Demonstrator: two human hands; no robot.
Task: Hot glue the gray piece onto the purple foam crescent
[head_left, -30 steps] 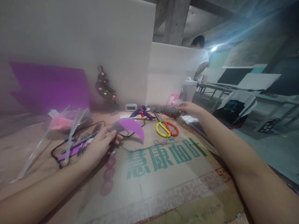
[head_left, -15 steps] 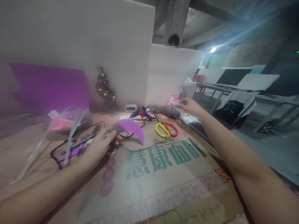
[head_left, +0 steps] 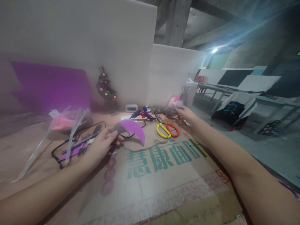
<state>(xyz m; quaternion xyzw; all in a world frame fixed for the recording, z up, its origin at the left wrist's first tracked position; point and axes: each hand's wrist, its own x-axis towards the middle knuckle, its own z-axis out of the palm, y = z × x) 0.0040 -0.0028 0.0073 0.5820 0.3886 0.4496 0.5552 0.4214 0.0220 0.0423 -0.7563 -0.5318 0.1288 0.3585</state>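
My left hand [head_left: 109, 137] pinches a purple crescent-shaped cutout [head_left: 134, 128] by its left end, where grey yarn covers part of it. A thin strand of yarn runs from it across the cardboard to the right. At the back right, my right hand [head_left: 185, 114] has its fingers closed on the end of a grey yarn bundle [head_left: 169, 110]. Scissors [head_left: 167, 129] with one yellow and one orange handle lie between my hands, blades towards the bundle. Behind the crescent rests a blue glue gun [head_left: 142, 113] with a small red light.
A printed cardboard sheet [head_left: 164, 184] covers the tabletop. To the left are a clear bowl [head_left: 85, 120] with pink material, glue sticks [head_left: 71, 137] and a pen-like tool [head_left: 78, 144]. A decorated dark crescent [head_left: 104, 86], purple sheet [head_left: 56, 89] and small white clock [head_left: 131, 108] stand behind.
My right hand has moved slightly down and left onto the end of the yarn bundle. White plastic beside it has shifted mostly out of sight. My left hand and the crescent stay nearly still.
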